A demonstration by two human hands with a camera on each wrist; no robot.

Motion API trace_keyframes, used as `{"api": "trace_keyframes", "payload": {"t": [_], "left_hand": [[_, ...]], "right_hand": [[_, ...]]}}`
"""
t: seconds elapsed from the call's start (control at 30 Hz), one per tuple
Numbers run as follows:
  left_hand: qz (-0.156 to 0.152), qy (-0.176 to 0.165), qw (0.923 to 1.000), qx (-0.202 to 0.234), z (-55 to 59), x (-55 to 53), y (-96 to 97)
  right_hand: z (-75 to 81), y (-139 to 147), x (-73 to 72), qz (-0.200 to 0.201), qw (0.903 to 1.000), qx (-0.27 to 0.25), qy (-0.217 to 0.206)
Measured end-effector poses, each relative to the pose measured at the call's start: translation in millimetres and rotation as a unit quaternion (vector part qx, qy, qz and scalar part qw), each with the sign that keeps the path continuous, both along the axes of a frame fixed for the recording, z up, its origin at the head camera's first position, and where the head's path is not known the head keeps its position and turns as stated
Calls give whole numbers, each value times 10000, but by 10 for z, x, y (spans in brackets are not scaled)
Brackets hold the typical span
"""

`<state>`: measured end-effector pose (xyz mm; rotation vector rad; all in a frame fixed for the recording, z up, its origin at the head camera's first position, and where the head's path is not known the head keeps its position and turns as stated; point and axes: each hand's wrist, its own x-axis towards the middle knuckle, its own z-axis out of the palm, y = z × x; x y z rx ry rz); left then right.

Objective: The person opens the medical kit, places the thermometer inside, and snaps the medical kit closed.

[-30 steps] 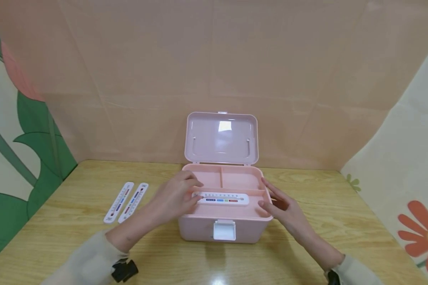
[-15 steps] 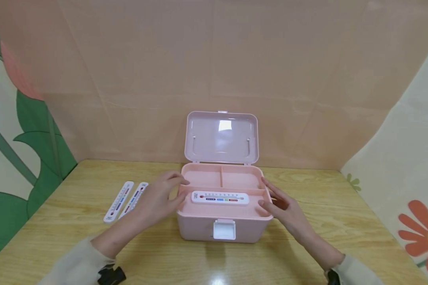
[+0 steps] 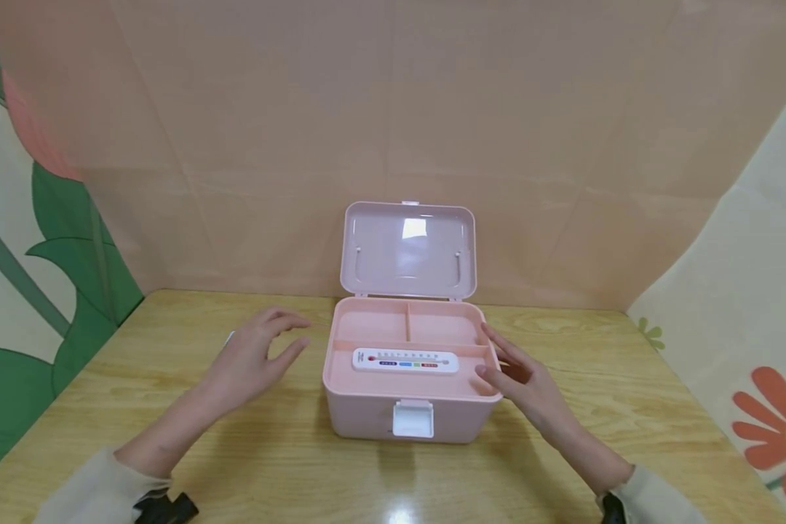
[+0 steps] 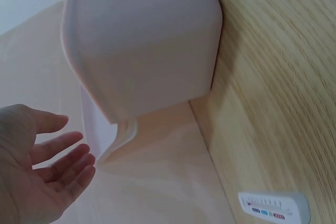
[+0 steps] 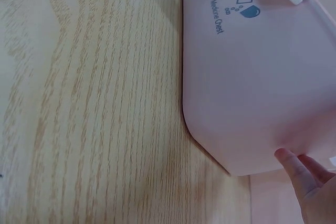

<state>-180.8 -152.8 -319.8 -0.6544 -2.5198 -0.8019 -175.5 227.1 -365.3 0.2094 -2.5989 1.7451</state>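
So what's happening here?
A person is at an open pink box, the right hand holding its right rim. A white thermometer lies in the box's front compartment. The left hand hangs empty over the table, to the left of the box. At least one more thermometer lies on the table, mostly hidden behind that hand in the head view.
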Motion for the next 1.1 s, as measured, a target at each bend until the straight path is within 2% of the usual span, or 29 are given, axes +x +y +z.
{"api": "trace_keyframes", "payload": {"t": [0.27, 0.47, 0.8, 1.1], "left_hand": [[34, -201, 9998, 32, 43, 35, -191], [174, -374, 9991, -93, 7, 38, -299], [272, -102, 9995, -90, -65, 59, -461], [554, -201, 9981, -206, -157, 65, -646]], "right_hand": [[12, -9, -2, -16, 10000, -17, 3], [8, -6, 0, -19, 10000, -32, 21], [3, 3, -2, -22, 10000, -47, 5], [3, -4, -4, -37, 10000, 13, -62]]}}
